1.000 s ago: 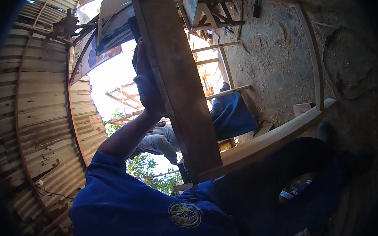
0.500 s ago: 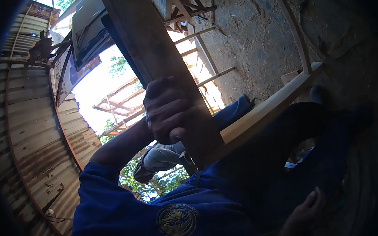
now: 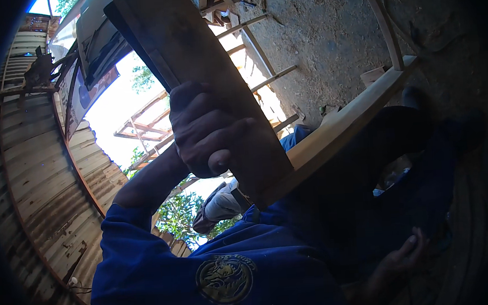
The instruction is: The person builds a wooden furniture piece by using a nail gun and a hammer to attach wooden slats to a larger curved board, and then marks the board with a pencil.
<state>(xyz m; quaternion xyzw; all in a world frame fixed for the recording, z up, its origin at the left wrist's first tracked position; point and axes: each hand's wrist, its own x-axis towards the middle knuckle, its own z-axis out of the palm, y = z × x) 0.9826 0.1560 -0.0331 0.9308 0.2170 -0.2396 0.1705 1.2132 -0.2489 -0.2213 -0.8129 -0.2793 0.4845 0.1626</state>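
Note:
My left hand (image 3: pixel 206 129) is wrapped round the edge of a dark, wide wooden board (image 3: pixel 216 59) that slants up across the middle of the view. At its lower end the board meets a paler wooden rail (image 3: pixel 348 121) at a corner. From the rail's far end rises a thin curved wooden piece (image 3: pixel 380 18). Low on the right, my right hand (image 3: pixel 401 254) is held out in shadow, fingers apart, with nothing visible in it. Part of the left palm is hidden behind the board.
Rusty corrugated metal sheets (image 3: pixel 39 182) form a wall on the left. Wooden frames (image 3: pixel 266 56) stand on the debris-strewn ground (image 3: pixel 326 35) beyond the board. Another person's grey trouser leg (image 3: pixel 223 203) shows behind my left arm. My dark trousers (image 3: pixel 367 150) lie under the rail.
My left hand and the board have shifted slightly left in view, the grip unchanged. My right hand has moved a little, its fingers more spread. The other person's leg appears farther right.

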